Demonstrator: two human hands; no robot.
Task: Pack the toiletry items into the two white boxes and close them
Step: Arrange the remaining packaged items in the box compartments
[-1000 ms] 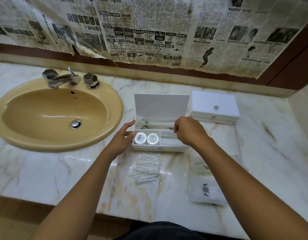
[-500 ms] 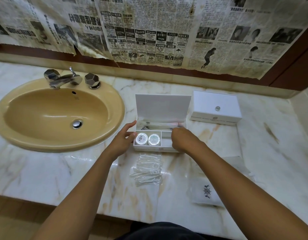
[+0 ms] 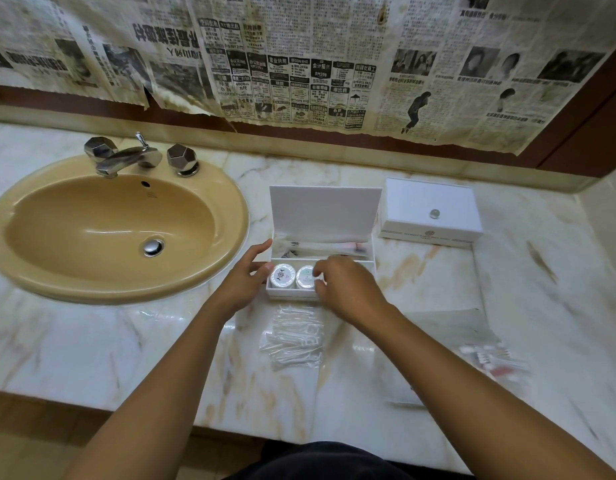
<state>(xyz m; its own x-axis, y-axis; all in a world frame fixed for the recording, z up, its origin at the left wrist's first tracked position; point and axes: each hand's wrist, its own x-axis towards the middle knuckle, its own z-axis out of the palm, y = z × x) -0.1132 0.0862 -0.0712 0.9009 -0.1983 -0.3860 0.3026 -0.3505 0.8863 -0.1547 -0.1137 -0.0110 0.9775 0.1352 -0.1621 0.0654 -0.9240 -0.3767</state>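
Veined white-and-tan marble counter (image 3: 91, 341) is carrying everything; mustard-yellow oval basin (image 3: 109, 230) with a chrome faceted-knob tap (image 3: 126, 157) is sitting at the left, yellowed newspaper sheets (image 3: 299, 57) are hanging over the dark wall behind. Progress, judging from layout: roughly halfway. Closed white rectangular box with a small silver knob (image 3: 433, 211) is sitting at the back right, lid down, so probably done, though contents are not showing. Open white hinged-lid box (image 3: 325, 209) is standing just left of it, lid upright; its rear compartment is holding long wrapped items, too blurred to identify, and its front-left compartment is holding two round white-lidded jars (image 3: 294, 276) side by side. Still waiting on the counter: clear bag of white plastic floss picks (image 3: 294, 337) just in front of the open box, and a blurred clear packet with red-and-white contents (image 3: 490, 358) well off to the right. Left hand (image 3: 244, 278) is resting against the open box's left end, grip released, fingers straight, steadying it. Right hand (image 3: 348, 289) is hovering over the box's front-right compartment, fingers curling near the right jar; motion blur is hiding whether that grip is pinching anything, cannot tell. Remaining: load loose packets, drop the lid.
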